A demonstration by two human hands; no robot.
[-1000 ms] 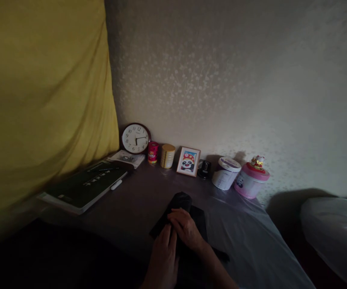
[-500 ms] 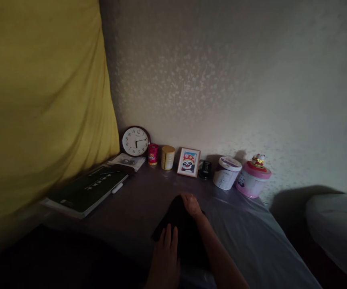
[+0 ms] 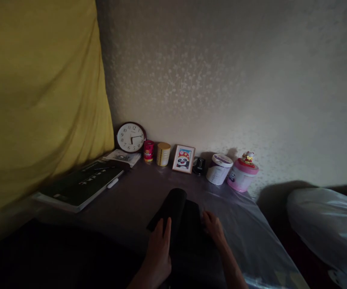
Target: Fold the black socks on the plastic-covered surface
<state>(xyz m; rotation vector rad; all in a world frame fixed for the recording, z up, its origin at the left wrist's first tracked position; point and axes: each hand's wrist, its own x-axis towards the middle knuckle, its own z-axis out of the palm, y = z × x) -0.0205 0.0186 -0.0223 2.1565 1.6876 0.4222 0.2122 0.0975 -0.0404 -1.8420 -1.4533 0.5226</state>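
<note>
The framed panda picture (image 3: 183,159) stands near the back of the table (image 3: 245,233), and the black cloth (image 3: 175,204) lies in front of it, on the person's side, with a rounded fold along its left part. The person's left hand (image 3: 158,245) is in front of the frame and slightly to its left, its fingers stretched out and resting against the folded cloth. The right hand (image 3: 214,226), in front of the frame and to its right, is at the cloth's right edge with fingers curled in; whether they grip that edge cannot be told in the dim light. Left of the frame come a yellow-lidded can (image 3: 163,154), a red can (image 3: 149,151) and a round clock (image 3: 131,137); right of it are a small black object (image 3: 200,165), a white tub (image 3: 220,168) and a pink-lidded tub (image 3: 242,176) topped by a figurine (image 3: 247,157).
</note>
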